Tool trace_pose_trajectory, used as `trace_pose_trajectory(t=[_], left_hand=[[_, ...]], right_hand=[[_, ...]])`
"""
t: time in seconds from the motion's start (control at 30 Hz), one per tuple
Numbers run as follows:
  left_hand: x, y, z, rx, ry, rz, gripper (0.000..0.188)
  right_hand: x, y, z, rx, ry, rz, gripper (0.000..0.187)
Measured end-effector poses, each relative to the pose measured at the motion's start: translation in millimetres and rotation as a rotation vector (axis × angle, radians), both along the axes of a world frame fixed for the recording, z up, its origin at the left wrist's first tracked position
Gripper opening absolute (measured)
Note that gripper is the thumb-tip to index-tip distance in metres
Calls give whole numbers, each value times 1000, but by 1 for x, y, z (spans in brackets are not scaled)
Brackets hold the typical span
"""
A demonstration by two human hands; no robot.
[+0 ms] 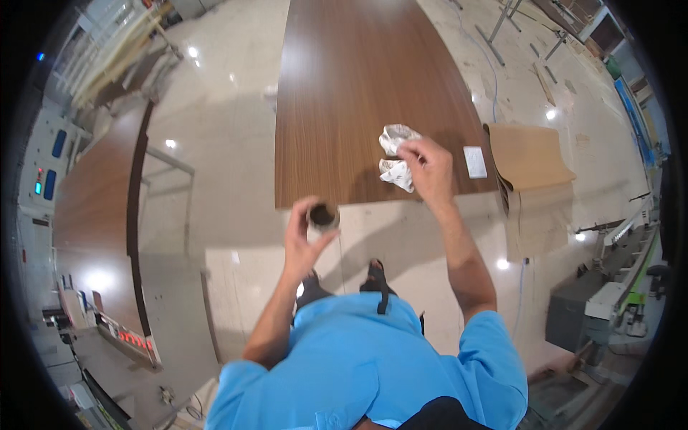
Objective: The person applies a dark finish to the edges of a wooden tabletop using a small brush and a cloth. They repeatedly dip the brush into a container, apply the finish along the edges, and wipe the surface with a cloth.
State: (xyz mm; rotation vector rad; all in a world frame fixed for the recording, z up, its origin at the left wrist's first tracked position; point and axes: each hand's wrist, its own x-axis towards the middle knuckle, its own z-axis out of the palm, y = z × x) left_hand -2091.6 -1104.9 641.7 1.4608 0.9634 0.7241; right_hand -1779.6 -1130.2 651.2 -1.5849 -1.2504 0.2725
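Observation:
My left hand (295,236) is wrapped round a small round jar (315,230) with a dark opening facing up. It is held just off the near edge of a long brown wood-grain panel (337,136). Over the panel's near right part, my right hand (430,170) has its fingers drawn together in a pinch. Against these fingers shows a crumpled white cloth, with one bunched part (395,137) beyond them and another (395,175) nearer to me. What the fingertips hold, if anything, is hidden.
A small white paper (475,163) lies near the panel's right edge. Beside that edge hangs a tan sheet (532,158). Another brown panel (100,215) stands at the left on metal legs. A thin blue cable (494,79) crosses the shiny floor; machinery (584,308) stands at the right.

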Motion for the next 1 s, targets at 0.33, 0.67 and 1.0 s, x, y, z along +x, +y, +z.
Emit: trace_pose_trajectory(t=[0.33,0.67,1.0], left_hand=[[-401,140,-37,-14,-52,-117,70],[-693,326,-105,1,-138,0,71],[-986,350,-71,92,-145,-37,68]], right_hand=[[-320,242,-74,-19,94,-306,13],[-580,436,-69,183,-610,-350,13],[-1074,333,70,-392,-590,510,6]])
